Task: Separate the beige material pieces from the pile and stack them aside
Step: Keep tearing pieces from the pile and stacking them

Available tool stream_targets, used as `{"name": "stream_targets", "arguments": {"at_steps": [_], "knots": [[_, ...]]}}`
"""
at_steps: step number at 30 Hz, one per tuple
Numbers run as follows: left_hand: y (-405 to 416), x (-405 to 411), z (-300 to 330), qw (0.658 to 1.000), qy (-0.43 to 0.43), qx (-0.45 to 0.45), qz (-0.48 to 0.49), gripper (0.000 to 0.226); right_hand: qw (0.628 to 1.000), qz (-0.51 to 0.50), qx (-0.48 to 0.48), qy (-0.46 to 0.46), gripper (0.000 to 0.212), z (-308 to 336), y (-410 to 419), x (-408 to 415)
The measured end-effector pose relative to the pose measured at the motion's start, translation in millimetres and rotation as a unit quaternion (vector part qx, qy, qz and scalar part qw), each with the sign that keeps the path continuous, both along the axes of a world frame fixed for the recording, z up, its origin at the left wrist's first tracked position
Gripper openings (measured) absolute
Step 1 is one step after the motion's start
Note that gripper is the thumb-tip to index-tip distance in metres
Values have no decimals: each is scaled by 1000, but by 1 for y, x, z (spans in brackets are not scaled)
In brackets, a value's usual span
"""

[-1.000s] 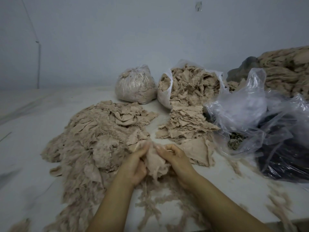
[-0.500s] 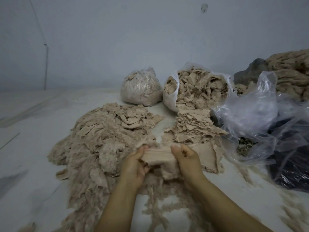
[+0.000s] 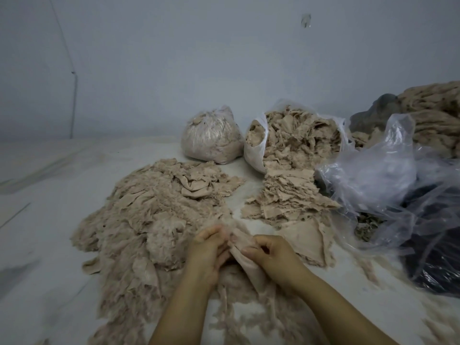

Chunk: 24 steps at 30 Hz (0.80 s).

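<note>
2 bags (image 3: 211,138) of scraps stand at the back, with crumpled clear plastic (image 3: 368,180) at right beside the stack (image 3: 286,195). The pile (image 3: 149,220) spreads left. Both hands, left (image 3: 207,252) and right (image 3: 273,255), pinch 1 beige piece (image 3: 245,260) between them at the pile's near edge; it hangs downward, its lower end lost among loose shreds.

Crumpled beige piece (image 3: 245,255) just before the frayed pile (image 3: 149,220); flat stack (image 3: 288,195) to its right.
</note>
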<state>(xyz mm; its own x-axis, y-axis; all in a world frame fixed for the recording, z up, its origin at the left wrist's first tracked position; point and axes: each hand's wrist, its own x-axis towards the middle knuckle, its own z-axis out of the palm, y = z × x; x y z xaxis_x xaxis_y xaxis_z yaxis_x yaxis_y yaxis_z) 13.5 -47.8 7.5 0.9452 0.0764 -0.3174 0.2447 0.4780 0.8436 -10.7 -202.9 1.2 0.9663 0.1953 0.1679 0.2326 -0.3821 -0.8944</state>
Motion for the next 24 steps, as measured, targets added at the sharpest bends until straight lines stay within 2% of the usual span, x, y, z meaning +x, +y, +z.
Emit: {"name": "stream_targets", "arguments": {"at_steps": [2, 3, 5, 7, 9, 11, 13, 16, 19, 20, 24], "knots": [[10, 6, 5, 997, -5, -62, 51, 17, 999, -4, 40, 0, 42, -2, -3, -5], [14, 7, 6, 996, -9, -75, 55, 20, 995, -21, 94, 12, 42, -1, -4, -6], [10, 1, 8, 998, -7, -54, 35, 25, 972, -67, 224, 34, 36, 1, -4, -6], [-1, -8, 5, 999, -27, 32, 15, 25, 947, -81, 305, 61, 15, 5, -1, -4], [-12, -19, 1, 988, -87, 117, -56, 33, 950, -96, 293, 49, 14, 8, 4, -2], [-16, -28, 2, 980, -101, 117, -124, 27, 948, -126, 292, 18, 14, 7, 11, -1], [-15, -27, 3, 986, -87, 102, -100, 31, 948, -160, 276, 2, 19, 7, 16, -3], [-16, -27, 8, 981, -111, 117, -105, 25, 966, -143, 214, -18, 19, 0, 23, -9], [-20, -33, 12, 965, -121, 196, -126, 59, 972, -114, 198, -61, 23, -1, 33, -11], [-21, -34, 12, 957, -121, 227, -136, 63, 969, -115, 208, -66, 23, 0, 34, -12], [-18, -35, 13, 944, -123, 267, -151, 56, 966, -153, 193, -81, 22, 0, 35, -10]]}}
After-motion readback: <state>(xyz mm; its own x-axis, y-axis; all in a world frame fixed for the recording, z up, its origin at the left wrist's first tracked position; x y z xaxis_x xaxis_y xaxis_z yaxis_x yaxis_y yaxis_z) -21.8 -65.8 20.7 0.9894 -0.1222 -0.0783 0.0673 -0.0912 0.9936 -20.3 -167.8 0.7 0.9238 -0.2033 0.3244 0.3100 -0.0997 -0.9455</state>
